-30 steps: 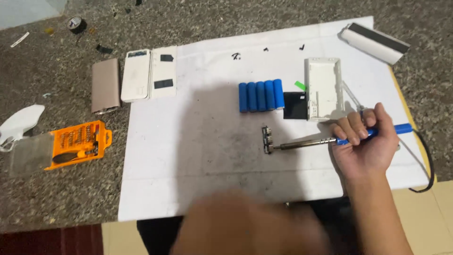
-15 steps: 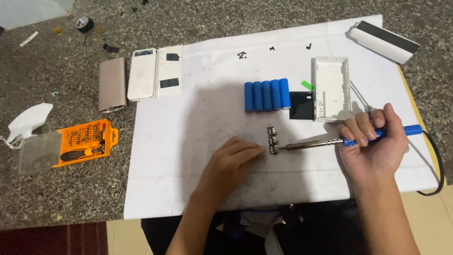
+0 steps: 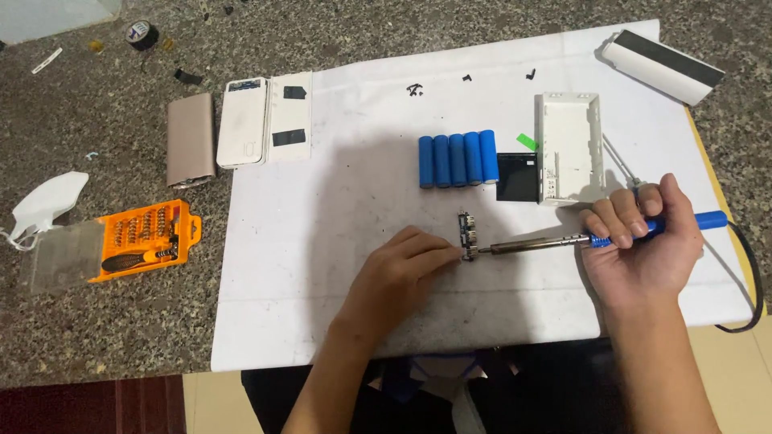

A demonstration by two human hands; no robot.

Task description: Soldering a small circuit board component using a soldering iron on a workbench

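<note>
Small dark circuit board (image 3: 466,235) with metal ports lying on white sheet (image 3: 338,305) below blue cylindrical cells (image 3: 457,159). Left hand (image 3: 400,273) fingertips pressing its edge, grip loose. Right hand (image 3: 643,245) wrapping blue-handled soldering iron (image 3: 595,238), tip touching board.

Blue battery cells (image 3: 457,159) beside white casing (image 3: 570,148); orange screwdriver kit (image 3: 143,239) far left

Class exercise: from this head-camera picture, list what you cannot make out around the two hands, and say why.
- Soldering iron tip: hidden behind the small circuit board.
- Board's parts: too small.
- Left hand fingertips' contact with the board: unclear.
- Iron's cable: cut off by the right edge.
- Right hand palm: turned away.
</note>
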